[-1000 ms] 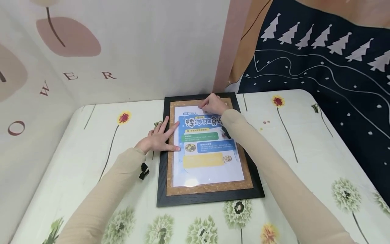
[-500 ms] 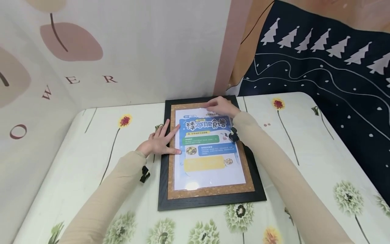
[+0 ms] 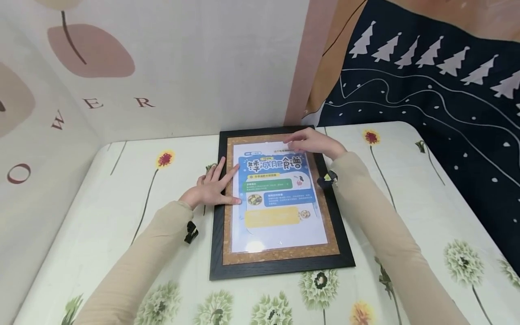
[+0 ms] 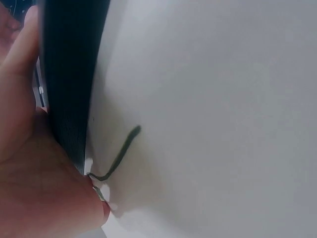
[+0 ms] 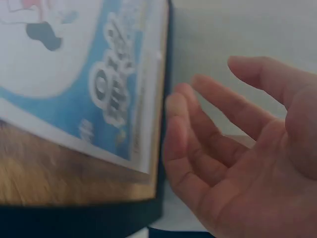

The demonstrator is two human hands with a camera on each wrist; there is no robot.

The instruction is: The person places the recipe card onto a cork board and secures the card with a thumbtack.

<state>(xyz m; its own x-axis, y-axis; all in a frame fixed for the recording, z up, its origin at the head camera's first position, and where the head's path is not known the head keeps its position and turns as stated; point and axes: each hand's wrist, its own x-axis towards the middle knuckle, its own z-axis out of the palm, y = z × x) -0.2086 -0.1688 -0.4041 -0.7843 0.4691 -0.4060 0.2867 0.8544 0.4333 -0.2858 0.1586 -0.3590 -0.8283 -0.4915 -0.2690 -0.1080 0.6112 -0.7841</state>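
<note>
On the flowered cloth (image 3: 422, 203), our black frame (image 3: 280, 266) lies flat around the cork (image 3: 280, 254), and the printed sheet (image 3: 280, 234) rests on that cork, inside the frame. We have the left hand (image 3: 212, 189) spread wide across the frame's left side, fingers straight, with the thumb and forefinger reaching to the sheet's left edge. Our right hand (image 3: 312, 141) is by the top right corner, fingers loosely bent around nothing that we can see; whether a fingertip touches the sheet there, we cannot tell. The step in hand, as we judge it, is settling the sheet's top edge, and our left hand is well placed to anchor it: steady pressure, no sideways drag. With the right, we would do best to work lightly along the top edge, out to the corner, so the sheet stays flat and doesn't creep (its glossy surface suggests it may slide easily). The right wrist view shows a cork margin that looks wider farther from the top corner, though slant may explain that, so let's check squareness against the frame. A pale dot at the top edge is too small to identify.
</note>
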